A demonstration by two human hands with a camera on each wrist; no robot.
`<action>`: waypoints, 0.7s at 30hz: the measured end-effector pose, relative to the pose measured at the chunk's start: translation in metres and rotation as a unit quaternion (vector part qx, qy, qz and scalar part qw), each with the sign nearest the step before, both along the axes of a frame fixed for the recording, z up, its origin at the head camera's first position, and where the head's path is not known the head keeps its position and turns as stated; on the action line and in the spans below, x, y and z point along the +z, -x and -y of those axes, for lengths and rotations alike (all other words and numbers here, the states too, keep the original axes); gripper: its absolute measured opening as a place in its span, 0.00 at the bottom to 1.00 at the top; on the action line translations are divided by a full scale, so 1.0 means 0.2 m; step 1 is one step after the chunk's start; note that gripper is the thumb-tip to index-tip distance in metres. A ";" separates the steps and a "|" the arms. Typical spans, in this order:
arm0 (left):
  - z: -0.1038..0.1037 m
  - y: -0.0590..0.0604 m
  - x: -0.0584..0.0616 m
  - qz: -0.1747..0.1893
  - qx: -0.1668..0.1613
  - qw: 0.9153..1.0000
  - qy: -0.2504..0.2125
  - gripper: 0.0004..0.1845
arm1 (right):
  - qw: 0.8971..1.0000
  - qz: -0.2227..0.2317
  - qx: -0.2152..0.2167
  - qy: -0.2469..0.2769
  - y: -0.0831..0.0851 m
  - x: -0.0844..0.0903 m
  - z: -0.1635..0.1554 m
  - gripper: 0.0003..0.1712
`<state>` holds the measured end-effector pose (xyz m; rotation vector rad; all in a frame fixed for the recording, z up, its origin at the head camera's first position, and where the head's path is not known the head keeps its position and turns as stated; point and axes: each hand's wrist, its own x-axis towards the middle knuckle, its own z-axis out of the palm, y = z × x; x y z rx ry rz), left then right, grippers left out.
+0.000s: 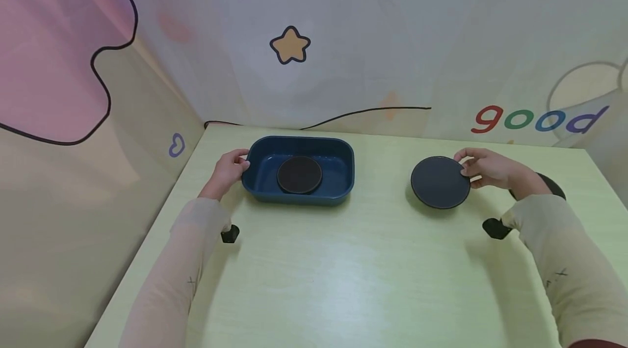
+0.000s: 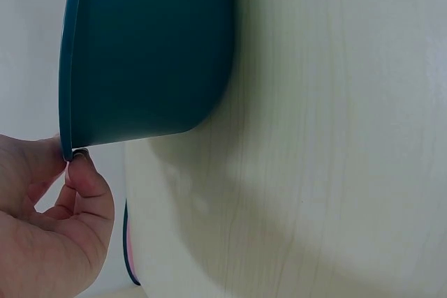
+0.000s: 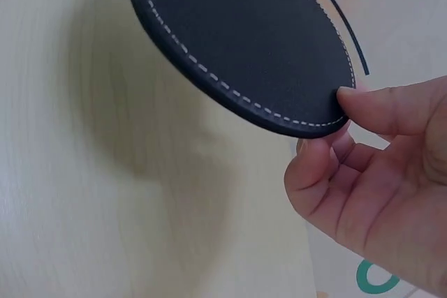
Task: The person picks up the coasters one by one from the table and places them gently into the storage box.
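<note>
L hand [image 1: 227,171] pinches the blue tray [image 1: 343,147] rim w/ curled fingers [image 2: 87,176]; a dark disc [image 1: 299,174] lies inside. R hand [image 1: 490,168] pinches a second disc [image 1: 440,181] by its edge, apparently lifted off the surface [image 1: 343,271].

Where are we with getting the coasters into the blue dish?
One black coaster already lies in the blue dish. The right hand pinches the second coaster, lifted above the table; the left hand grips the dish rim. Left: placing it inside.
</note>
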<state>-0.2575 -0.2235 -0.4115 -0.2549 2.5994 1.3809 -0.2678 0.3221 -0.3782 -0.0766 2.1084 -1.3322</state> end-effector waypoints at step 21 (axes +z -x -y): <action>0.00 0.00 0.00 -0.007 -0.003 1.000 -0.005 0.21 | 0.996 -0.039 0.018 0.076 0.04 0.10 0.31 0.09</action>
